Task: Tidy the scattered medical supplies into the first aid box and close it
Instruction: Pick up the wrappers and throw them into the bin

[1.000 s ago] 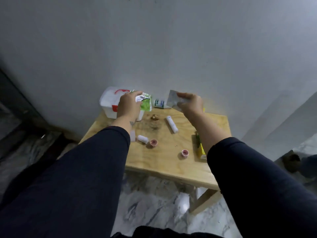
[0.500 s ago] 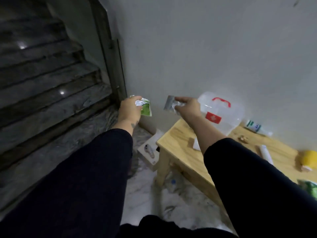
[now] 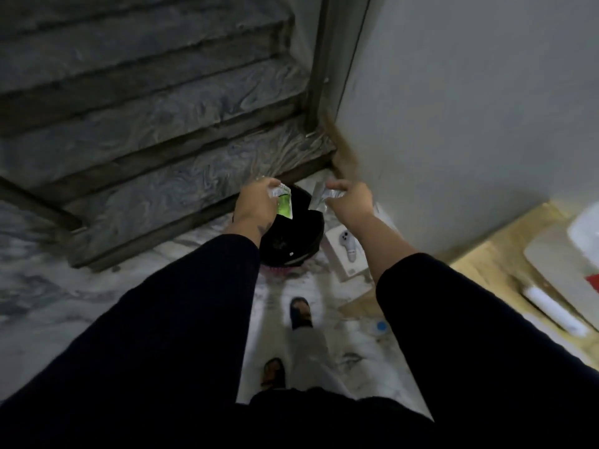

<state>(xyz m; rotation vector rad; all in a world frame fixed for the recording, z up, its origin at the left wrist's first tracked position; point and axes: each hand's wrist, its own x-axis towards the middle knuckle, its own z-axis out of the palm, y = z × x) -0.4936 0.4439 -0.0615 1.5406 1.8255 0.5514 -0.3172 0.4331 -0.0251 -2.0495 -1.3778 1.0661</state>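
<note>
My left hand [image 3: 256, 202] is shut on a green and silver foil wrapper [image 3: 283, 202]. A plain silver foil wrapper [image 3: 319, 197] is pinched in my right hand [image 3: 351, 202]. Both hands hover over a black bin [image 3: 291, 241] standing on the floor at the foot of the stairs. The white first aid box [image 3: 583, 228], with a red mark on its side, shows blurred at the right edge on the wooden table [image 3: 492, 273]. A white roll [image 3: 551, 311] lies on the table in front of the box.
Marble stairs [image 3: 146, 124] rise at the upper left. A grey wall [image 3: 470, 92] fills the upper right. A white carton [image 3: 351, 254] lies on the floor between bin and table. My feet [image 3: 299, 311] stand on the marble floor.
My view has swung left and down from the table to the floor. Both hands, still holding the wrappers, now hang above the black bin.
</note>
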